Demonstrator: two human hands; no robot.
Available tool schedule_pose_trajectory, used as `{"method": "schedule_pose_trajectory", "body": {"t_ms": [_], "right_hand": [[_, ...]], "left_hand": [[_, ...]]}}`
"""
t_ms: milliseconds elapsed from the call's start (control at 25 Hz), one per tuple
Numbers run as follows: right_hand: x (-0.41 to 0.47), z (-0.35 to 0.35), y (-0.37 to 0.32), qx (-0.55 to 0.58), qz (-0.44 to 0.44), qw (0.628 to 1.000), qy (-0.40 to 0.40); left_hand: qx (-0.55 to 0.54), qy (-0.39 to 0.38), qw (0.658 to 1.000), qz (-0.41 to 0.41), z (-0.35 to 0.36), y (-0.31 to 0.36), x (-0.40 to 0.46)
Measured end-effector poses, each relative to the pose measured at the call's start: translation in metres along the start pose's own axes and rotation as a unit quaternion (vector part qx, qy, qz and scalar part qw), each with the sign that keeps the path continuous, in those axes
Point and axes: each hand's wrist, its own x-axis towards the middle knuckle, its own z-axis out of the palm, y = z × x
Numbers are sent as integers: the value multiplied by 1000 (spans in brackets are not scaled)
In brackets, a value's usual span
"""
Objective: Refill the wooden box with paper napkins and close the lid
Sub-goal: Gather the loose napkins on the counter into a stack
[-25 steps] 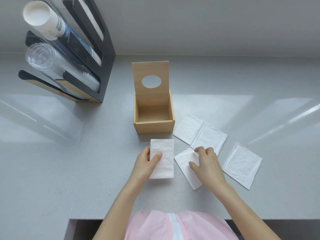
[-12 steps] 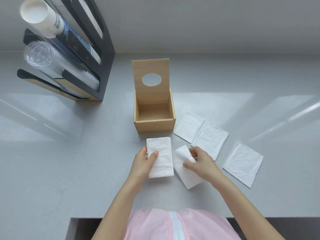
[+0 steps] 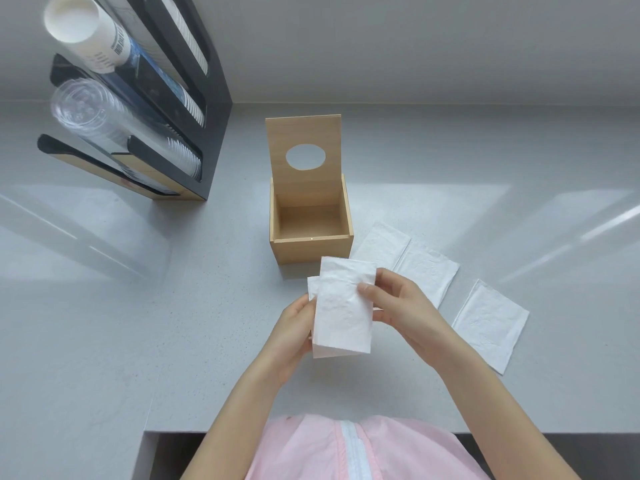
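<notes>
The grey counter [image 3: 104, 341] fills most of the frame. A black cup dispenser [image 3: 194, 98] occupies the upper left, well apart from the work. The wooden box [image 3: 311, 251] stands at centre, its lid [image 3: 303, 133] upright behind the cavity, which appears empty.

Just below the box, both hands hold a small stack of napkins [image 3: 343, 306] above the counter. The left hand [image 3: 294, 327] grips the stack's left edge; the right hand [image 3: 405, 306] pinches its upper right edge, thumb on top.

Three loose napkins [image 3: 488, 320] lie at centre right — two overlap beside the box, one sits apart.

Step in hand, as judged: squaring the stack. Align the edges before lowering — the stack looks nearly as wide as the cavity, so a skewed sheet may catch the rim. The path up to the box is open. Keep clear of the upright lid.
</notes>
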Motion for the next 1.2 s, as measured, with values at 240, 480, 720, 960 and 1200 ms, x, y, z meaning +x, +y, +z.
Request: {"method": "schedule_pose_trajectory", "body": {"t_ms": [240, 480, 720, 960, 1200], "right_hand": [[8, 11, 9, -214, -4, 976, 33], [15, 13, 14, -261, -4, 964, 52], [15, 16, 16, -219, -8, 972, 86], [13, 2, 21, -205, -12, 972, 114], [12, -37, 17, -190, -26, 971, 146]], "left_hand": [[-34, 3, 999, -25, -6, 0, 0], [-12, -7, 1000, -9, -6, -4, 1], [10, -10, 1000, 3, -1, -2, 0], [10, 2, 1000, 12, 18, -3, 3], [0, 60, 998, 29, 48, -8, 7]]}}
